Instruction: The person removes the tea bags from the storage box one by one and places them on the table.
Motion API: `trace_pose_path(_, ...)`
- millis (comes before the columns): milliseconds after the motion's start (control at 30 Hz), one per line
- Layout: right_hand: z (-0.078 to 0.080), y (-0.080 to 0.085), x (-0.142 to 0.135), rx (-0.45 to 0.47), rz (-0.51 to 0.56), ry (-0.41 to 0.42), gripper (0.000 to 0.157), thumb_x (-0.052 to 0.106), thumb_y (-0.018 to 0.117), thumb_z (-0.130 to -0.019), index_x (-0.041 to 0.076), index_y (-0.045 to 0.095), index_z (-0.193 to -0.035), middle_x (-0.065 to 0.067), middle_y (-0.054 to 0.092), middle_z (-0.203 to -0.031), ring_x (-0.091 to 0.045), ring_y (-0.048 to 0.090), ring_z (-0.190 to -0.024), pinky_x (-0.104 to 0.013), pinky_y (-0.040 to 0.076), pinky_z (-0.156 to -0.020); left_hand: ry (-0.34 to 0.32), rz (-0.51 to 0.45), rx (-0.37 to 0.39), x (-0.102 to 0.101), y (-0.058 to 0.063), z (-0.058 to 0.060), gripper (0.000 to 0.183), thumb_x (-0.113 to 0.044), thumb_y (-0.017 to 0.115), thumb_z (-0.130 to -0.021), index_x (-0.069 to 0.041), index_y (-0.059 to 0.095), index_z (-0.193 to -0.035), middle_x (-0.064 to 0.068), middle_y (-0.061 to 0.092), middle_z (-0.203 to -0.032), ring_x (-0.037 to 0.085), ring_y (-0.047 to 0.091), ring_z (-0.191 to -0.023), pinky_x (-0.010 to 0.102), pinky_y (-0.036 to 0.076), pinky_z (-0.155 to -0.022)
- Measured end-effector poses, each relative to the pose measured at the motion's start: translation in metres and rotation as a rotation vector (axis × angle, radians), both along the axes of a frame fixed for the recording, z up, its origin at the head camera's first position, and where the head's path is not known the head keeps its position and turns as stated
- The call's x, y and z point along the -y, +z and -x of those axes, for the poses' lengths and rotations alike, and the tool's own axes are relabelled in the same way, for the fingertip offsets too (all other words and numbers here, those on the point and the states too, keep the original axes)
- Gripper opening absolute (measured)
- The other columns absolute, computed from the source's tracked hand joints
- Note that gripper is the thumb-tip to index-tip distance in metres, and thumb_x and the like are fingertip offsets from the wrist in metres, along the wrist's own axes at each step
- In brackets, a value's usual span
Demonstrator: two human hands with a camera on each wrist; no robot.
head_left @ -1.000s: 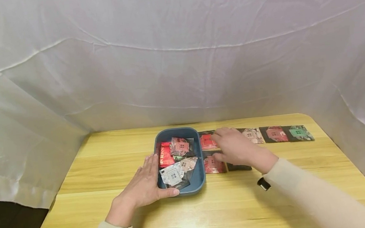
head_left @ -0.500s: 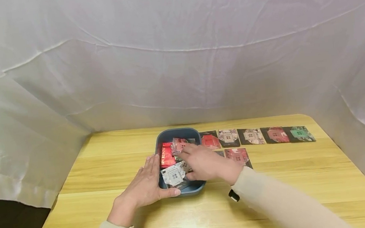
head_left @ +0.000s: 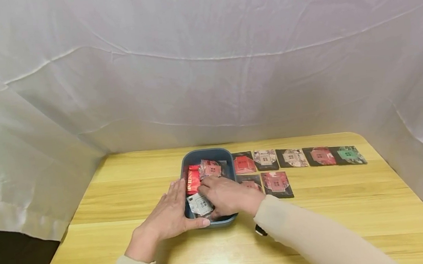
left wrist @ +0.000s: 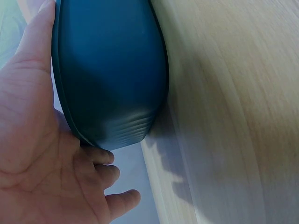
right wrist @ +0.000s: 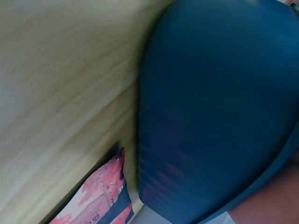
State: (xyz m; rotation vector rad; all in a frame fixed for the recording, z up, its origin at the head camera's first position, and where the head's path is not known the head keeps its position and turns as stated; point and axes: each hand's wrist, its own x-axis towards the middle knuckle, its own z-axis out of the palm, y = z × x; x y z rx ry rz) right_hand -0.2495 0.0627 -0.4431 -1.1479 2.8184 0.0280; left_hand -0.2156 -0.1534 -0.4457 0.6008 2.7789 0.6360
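A dark blue rectangular bin (head_left: 207, 151) holds several flat square sachets. Inside it I see a shiny red sachet (head_left: 192, 180), a pink-labelled sachet (head_left: 211, 168) and a white-labelled sachet (head_left: 200, 204). My left hand (head_left: 167, 214) rests spread against the bin's left rim, its thumb along the near rim; in the left wrist view the palm (left wrist: 32, 149) lies beside the bin wall (left wrist: 112, 70). My right hand (head_left: 227, 195) reaches into the bin over the right rim, fingertips at the white-labelled sachet's right side. Whether it pinches a sachet I cannot tell.
Right of the bin, a back row of sachets runs along the wooden table (head_left: 321, 215), from a red one (head_left: 243, 163) to a green-labelled one (head_left: 348, 154). A nearer row has a part-covered sachet (head_left: 249, 183) and a red-labelled sachet (head_left: 277, 184). Pale cloth (head_left: 206, 85) hangs behind.
My right hand has moved left from the nearer sachet row into the bin, then deeper towards the white-labelled sachet. The red-labelled sachet in that row is now uncovered. My left hand stays put.
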Motion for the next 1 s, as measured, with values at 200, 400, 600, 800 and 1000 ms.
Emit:
trace_pose_path(200,0.0025,-0.0053,0.0015,0.011,-0.009,0.004,0.087,0.056,0.085,-0.085,0.010,0.053,-0.151,-0.008,0.055,-0.151,-0.025,0.052,-0.142,-0.042,0.041,-0.123,-0.003,-0.007,-0.005,-0.0010,-0.0023,0.0008,0.139,-0.078,0.075,-0.080,0.001,0.002,-0.168,0.023,0.004,-0.176,0.041,0.006,-0.164,0.064,0.019,-0.129)
trace_pose_path(400,0.0030,-0.0073,0.0020,0.015,-0.031,0.000,0.090,0.056,0.084,-0.085,0.010,0.050,-0.155,-0.008,0.052,-0.158,-0.027,0.045,-0.151,-0.044,0.036,-0.126,-0.003,-0.007,-0.001,-0.0014,-0.0026,0.0000,0.138,-0.079,0.074,-0.080,0.001,0.003,-0.168,0.022,0.004,-0.176,0.041,0.006,-0.164,0.064,0.019,-0.129)
trace_pose_path(600,0.0016,-0.0083,0.0031,0.036,-0.041,-0.021,0.089,0.056,0.082,-0.088,0.013,0.047,-0.157,-0.007,0.048,-0.163,-0.029,0.037,-0.157,-0.048,0.034,-0.128,-0.005,-0.012,-0.009,-0.0007,-0.0036,0.0007,0.138,-0.078,0.074,-0.081,0.002,0.004,-0.168,0.022,0.005,-0.176,0.041,0.007,-0.163,0.064,0.019,-0.129)
trace_pose_path(800,-0.0005,-0.0097,0.0029,0.028,-0.023,-0.035,0.079,0.055,0.083,-0.087,0.016,0.054,-0.150,-0.003,0.055,-0.157,-0.029,0.037,-0.156,-0.051,0.039,-0.124,0.000,-0.006,-0.007,0.0000,-0.0038,0.0011,0.138,-0.079,0.073,-0.080,0.002,0.004,-0.168,0.022,0.005,-0.176,0.042,0.007,-0.163,0.063,0.019,-0.129)
trace_pose_path(1000,-0.0009,-0.0104,0.0020,0.030,-0.014,-0.037,0.080,0.058,0.081,-0.087,0.019,0.054,-0.151,-0.002,0.057,-0.155,-0.029,0.039,-0.156,-0.052,0.038,-0.124,0.002,0.004,-0.008,0.0001,-0.0026,0.0010,0.138,-0.079,0.073,-0.081,0.002,0.004,-0.168,0.022,0.005,-0.176,0.042,0.007,-0.163,0.063,0.019,-0.129)
